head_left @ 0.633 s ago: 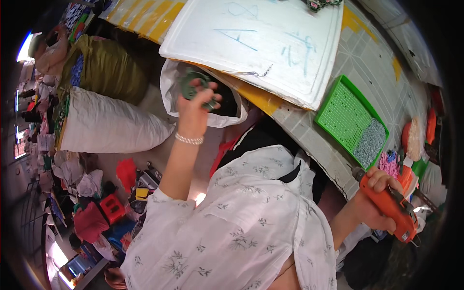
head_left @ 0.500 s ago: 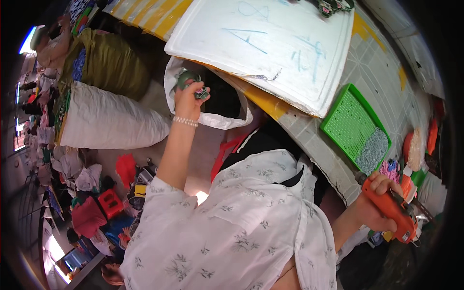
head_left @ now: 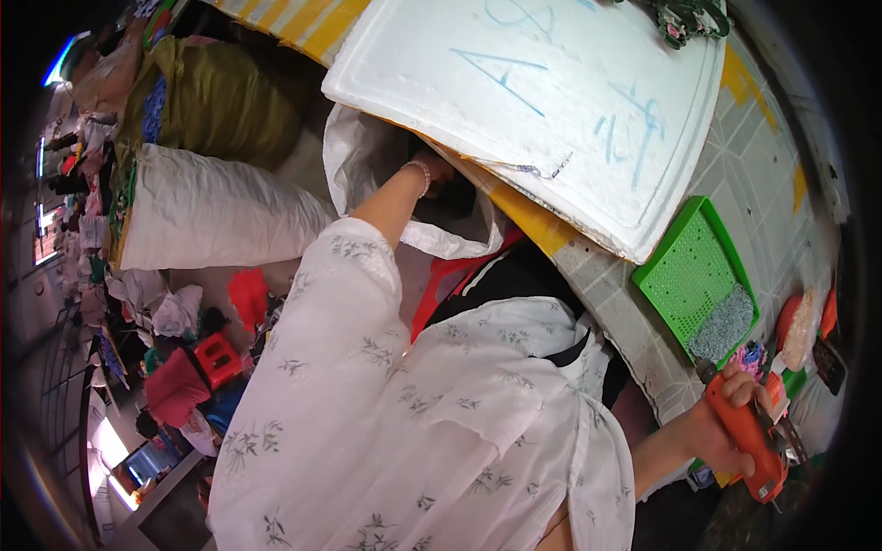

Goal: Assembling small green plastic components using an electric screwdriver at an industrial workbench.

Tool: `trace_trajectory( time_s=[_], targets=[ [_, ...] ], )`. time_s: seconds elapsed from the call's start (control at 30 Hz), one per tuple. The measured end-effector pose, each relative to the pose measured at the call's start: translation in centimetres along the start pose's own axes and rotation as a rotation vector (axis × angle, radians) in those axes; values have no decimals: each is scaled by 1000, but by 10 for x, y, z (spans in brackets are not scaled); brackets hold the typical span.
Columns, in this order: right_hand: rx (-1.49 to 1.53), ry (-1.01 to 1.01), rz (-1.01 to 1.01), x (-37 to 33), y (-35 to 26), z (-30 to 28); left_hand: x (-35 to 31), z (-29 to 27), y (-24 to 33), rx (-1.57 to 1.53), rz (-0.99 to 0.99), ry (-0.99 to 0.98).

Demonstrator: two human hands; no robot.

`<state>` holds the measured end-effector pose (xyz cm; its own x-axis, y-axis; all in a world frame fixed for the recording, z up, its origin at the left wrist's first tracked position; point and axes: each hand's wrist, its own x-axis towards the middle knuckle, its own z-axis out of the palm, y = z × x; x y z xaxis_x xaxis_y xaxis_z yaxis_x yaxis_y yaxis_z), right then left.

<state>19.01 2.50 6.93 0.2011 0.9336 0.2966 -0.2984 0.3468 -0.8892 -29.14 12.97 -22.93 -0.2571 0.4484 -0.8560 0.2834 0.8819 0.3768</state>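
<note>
Left hand in the bag, right hand on the orange tool

At 12 o'clock the left hand point(head_left: 439, 171) reaches into the white bag point(head_left: 367, 174), fingers hidden; at 4 o'clock the right hand point(head_left: 726, 418) has its fingers clenched round the orange tool point(head_left: 746, 441).

A large white foam board point(head_left: 560, 101) with blue hand-drawn marks fills the upper centre of the frame. Below its left edge gapes an open white plastic sack point(head_left: 367, 165). At left lies a full white woven sack point(head_left: 211, 211), with an olive-green sack point(head_left: 207, 106) above it.
</note>
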Motion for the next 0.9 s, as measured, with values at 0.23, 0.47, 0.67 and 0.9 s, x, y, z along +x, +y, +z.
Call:
trace_trajectory(
  time_s=[0.23, 0.47, 0.67, 0.9],
  targets=[
    [-73, 62, 1, 2, -1, -8, 46, 25, -32, 772, 150, -204],
    [-9, 59, 53, -4, -1, -12, 66, 30, -69, 1127, 323, -139],
    [41, 6, 98, -6, 2, -16, 53, -8, -66, 776, 119, 93],
    [27, 16, 72, 0, 2, -11, -53, -39, 40, 626, 440, 89]
  ],
)
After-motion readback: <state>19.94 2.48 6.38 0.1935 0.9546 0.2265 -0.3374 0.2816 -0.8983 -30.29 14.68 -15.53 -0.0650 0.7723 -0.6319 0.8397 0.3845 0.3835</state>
